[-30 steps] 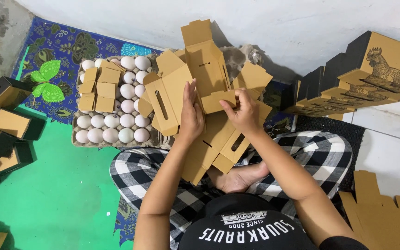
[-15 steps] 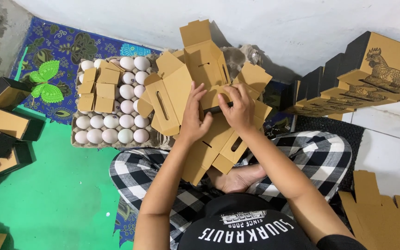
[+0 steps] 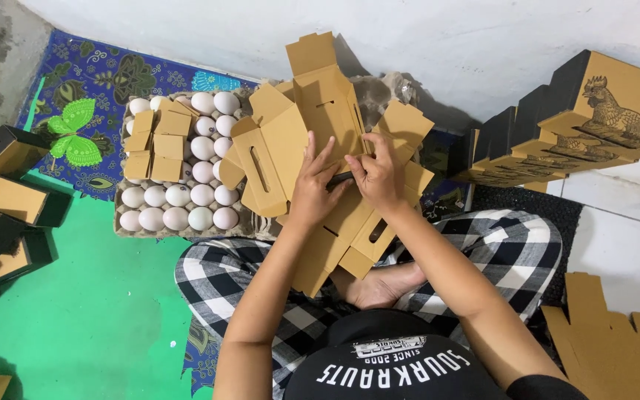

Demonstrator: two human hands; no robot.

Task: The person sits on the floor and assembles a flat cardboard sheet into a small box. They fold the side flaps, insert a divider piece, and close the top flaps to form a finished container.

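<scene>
Brown die-cut cardboard carton blank (image 3: 327,126), half-folded, held over lap against stack of flat brown blanks (image 3: 335,237); long axis runs away from body. Left hand (image 3: 312,185) and right hand (image 3: 375,174) equally near, side by side at its near end, fingers (image 3: 320,155) closed, pinching panel edge. Tray of white eggs (image 3: 179,200) to left.

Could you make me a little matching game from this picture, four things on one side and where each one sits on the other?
Things:
1. egg tray
2. cardboard box
3. stacked boxes
4. butterfly

Places:
A. on the mat, far left
B. by the wall, on the right
C. in both hands, over the lap
D. on the floor left of the knee, with small cardboard pieces on the eggs

Pairs: 1-D, 2-C, 3-B, 4-A
</scene>
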